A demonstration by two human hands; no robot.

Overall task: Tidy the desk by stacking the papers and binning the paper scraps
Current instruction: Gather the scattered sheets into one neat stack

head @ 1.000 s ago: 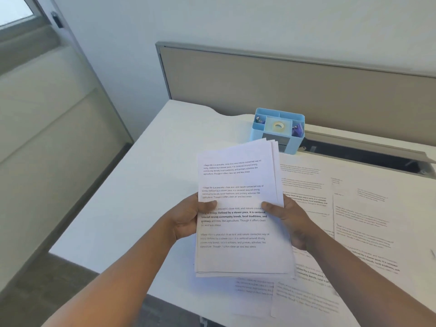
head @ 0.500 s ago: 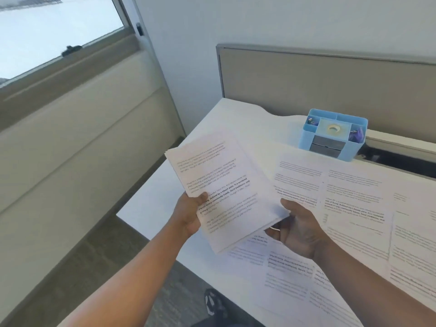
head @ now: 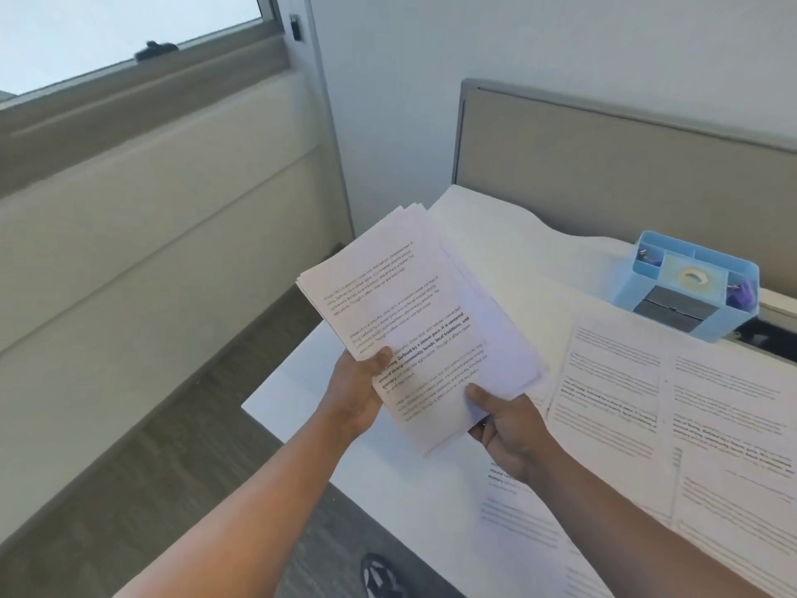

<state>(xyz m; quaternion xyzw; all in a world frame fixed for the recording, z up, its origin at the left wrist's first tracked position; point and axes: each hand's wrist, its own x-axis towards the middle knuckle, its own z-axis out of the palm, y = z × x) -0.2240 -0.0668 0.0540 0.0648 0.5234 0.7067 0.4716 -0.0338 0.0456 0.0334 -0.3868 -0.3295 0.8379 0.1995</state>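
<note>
At the centre of the frame I hold the stack of papers (head: 414, 321) over the left edge of the desk (head: 496, 235); my left hand (head: 356, 392) pinches its lower left edge, and my right hand (head: 506, 418) grips its bottom corner. Loose sheets (head: 647, 403) cover the desk at the right, below the blue organizer (head: 690, 287), and bare floor (head: 181, 459) lies at the lower left.

My stack of printed papers (head: 414, 321) is off the surface (head: 509, 261), tilted, its top pointing toward ten o'clock, sheet edges slightly fanned. At three o'clock, loose printed sheets (head: 647, 403) lie flat on the surface, overlapping one another.
</note>
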